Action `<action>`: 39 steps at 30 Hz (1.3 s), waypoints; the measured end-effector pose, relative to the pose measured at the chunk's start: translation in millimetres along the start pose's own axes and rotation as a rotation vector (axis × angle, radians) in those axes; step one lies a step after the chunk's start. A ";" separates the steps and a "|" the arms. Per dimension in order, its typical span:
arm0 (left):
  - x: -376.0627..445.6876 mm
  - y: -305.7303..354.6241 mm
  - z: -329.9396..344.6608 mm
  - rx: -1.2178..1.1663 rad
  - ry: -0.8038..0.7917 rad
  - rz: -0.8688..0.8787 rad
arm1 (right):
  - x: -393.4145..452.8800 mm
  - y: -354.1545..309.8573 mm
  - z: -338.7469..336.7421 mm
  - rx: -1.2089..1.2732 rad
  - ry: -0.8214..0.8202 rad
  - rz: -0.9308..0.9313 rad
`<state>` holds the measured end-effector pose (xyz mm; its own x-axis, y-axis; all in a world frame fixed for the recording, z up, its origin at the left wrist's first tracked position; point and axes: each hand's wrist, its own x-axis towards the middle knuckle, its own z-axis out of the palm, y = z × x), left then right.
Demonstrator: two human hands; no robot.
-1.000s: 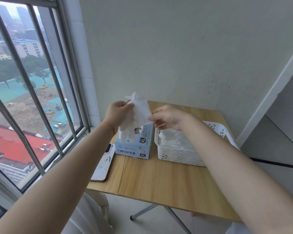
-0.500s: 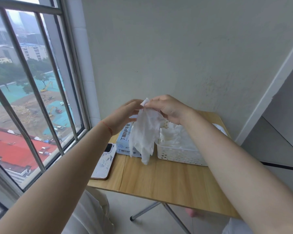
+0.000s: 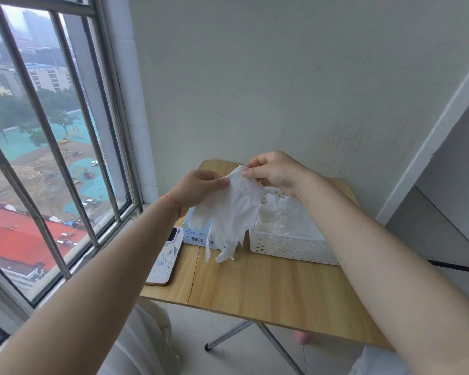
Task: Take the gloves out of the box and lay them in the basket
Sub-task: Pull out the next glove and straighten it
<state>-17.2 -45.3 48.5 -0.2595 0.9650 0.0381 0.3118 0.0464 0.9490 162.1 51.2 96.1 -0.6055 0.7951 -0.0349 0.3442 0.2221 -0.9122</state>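
Soft, even daylight, sharp picture.
Light enters through the window [image 3: 46, 147] at nine o'clock; wide-angle bending at edges.

A white glove [image 3: 236, 212] hangs cuff-up before the blue box [image 3: 197, 235], beside the glove-filled white basket [image 3: 290, 249].

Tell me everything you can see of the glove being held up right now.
The glove is white, thin and crinkled, like a disposable nitrile one. It hangs in the air, cuff up and fingers down, in front of the blue glove box and the near-left corner of the white basket. The left hand and the right hand each pinch the cuff edge, spreading it. Its limp fingers dangle just above the wooden table.
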 end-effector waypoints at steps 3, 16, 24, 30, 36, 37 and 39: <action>2.1 -8.9 0.3 0.020 0.005 -0.025 | 0.9 2.8 -0.3 0.039 -0.038 0.010; 7.3 -37.0 -9.0 -0.367 -0.151 -0.252 | 12.4 2.9 13.0 -0.242 0.282 0.068; 31.8 -28.4 -1.2 -0.280 0.114 -0.219 | 26.7 4.6 18.8 0.305 0.314 0.225; 63.8 -0.5 57.4 0.487 0.035 0.001 | 5.4 54.1 -34.8 0.310 0.468 0.376; 88.1 22.5 122.4 0.805 -0.056 0.070 | -25.0 101.2 -88.4 0.158 0.501 0.480; 90.6 23.3 130.1 0.830 -0.032 0.099 | -28.7 106.5 -93.7 0.104 0.506 0.509; 91.1 21.7 143.1 0.851 0.030 0.187 | -34.3 117.6 -100.9 -0.091 0.490 0.565</action>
<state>96.7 80.5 27.8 -0.1556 0.9695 0.1896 0.9255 0.0760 0.3710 295.7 107.0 31.2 0.0621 0.9571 -0.2829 0.5789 -0.2655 -0.7710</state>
